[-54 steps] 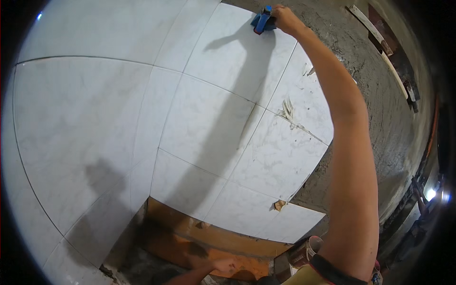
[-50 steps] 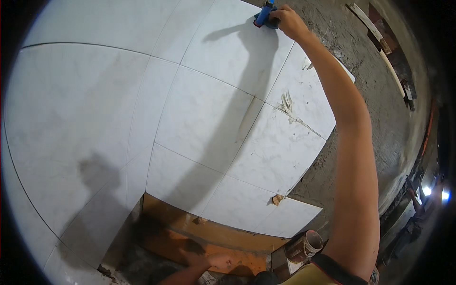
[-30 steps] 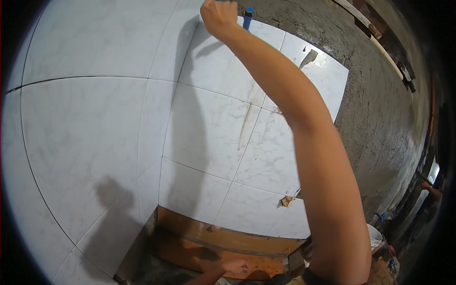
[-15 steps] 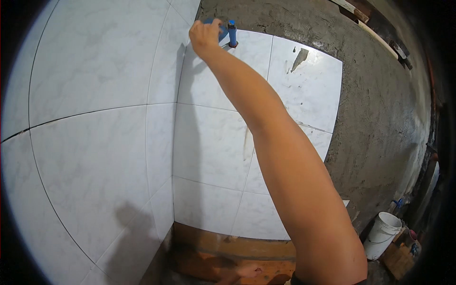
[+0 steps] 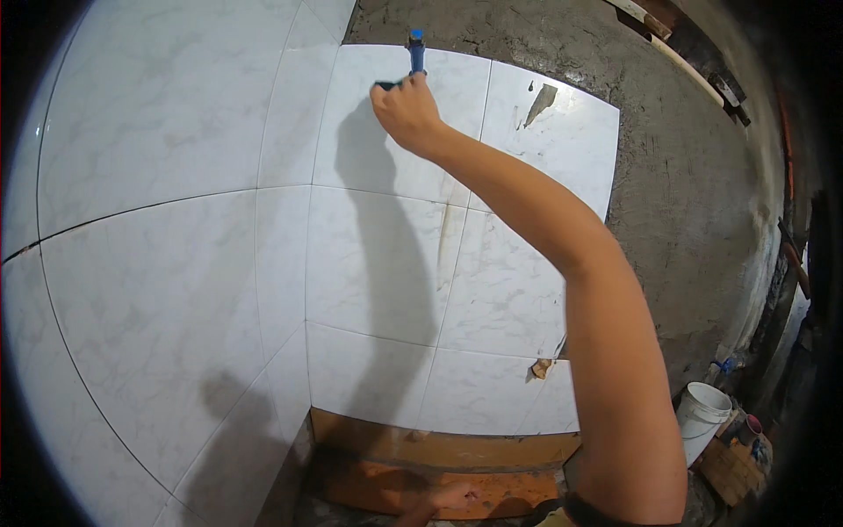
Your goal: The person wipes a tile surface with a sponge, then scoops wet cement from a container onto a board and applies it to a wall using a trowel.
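while the right hand point(image 5: 408, 112) clasps a dark blue object point(image 5: 385, 86), a blue cylindrical pipe point(image 5: 416, 54) obstructs twelve o'clock, a white plastic bucket point(image 5: 703, 409) four, and the left hand point(image 5: 457, 495), six, has an unclear grip.

A wall point(image 5: 685, 193) coated in rough grey mortar carries white tiles point(image 5: 369, 255), faintly veined, laid in a grid. On the upper right tile lies a grey mortar smear point(image 5: 542, 104); a small tan chip point(image 5: 542, 369) sits at a lower joint. A blue pipe stub point(image 5: 417, 54) juts out near the top. The dark floor point(image 5: 706, 504), lower right, carries a white bucket point(image 5: 702, 417), upright, with a wooden board point(image 5: 729, 470) just beside it.
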Demonstrator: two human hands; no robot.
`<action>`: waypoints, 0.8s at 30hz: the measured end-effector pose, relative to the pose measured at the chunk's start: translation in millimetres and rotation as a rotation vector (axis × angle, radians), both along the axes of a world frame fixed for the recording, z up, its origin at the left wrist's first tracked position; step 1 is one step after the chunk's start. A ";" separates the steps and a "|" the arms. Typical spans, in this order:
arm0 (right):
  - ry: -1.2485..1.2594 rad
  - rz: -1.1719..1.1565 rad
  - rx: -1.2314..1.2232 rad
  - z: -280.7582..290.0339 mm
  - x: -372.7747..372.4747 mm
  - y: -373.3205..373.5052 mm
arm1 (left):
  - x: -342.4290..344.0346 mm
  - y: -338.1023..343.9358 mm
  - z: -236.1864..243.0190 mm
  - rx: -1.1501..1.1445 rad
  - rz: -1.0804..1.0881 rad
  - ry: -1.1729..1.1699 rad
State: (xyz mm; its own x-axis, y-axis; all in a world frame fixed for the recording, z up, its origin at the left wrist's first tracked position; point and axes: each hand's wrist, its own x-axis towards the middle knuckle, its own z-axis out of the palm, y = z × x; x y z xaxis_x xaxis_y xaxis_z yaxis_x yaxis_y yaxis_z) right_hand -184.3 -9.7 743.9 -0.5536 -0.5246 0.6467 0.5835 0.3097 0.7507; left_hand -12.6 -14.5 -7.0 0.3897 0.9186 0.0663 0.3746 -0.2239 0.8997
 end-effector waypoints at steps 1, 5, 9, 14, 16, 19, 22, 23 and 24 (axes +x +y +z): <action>-0.045 0.024 0.046 -5.4 14.4 -0.9 | 0.3 4.5 -6.4 0.037 0.020 -0.010; 0.087 0.056 -0.096 8.3 80.2 3.2 | 3.3 30.6 -38.9 0.137 -0.028 0.034; 0.181 0.022 -0.221 80.2 106.3 19.2 | 8.0 47.7 -63.7 0.047 -0.076 -0.109; -0.013 0.198 0.110 137.1 71.5 44.7 | 12.8 35.1 -52.5 0.106 0.015 -0.067; -0.105 0.160 0.104 140.2 62.7 52.5 | 15.1 26.3 -37.3 0.134 -0.037 -0.054; -0.199 0.075 0.083 137.1 62.3 59.4 | 14.0 13.8 -14.2 0.135 -0.031 -0.054; -0.217 0.103 0.085 131.1 68.5 59.1 | 11.0 1.5 0.7 0.074 -0.019 -0.047; -0.142 0.138 0.049 127.8 70.4 57.7 | 10.6 -1.1 4.1 0.055 -0.022 -0.030; -0.092 0.234 0.121 123.4 71.7 56.2 | 10.3 -3.3 6.7 0.055 -0.021 -0.037</action>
State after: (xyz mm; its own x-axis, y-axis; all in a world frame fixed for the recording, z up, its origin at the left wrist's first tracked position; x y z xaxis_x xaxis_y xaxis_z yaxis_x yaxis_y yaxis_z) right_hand -112.6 46.5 867.3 -0.4619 -0.7152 0.5245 0.4346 0.3329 0.8368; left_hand -2.3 -17.8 -0.4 0.4050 0.9048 0.1314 0.3364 -0.2811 0.8988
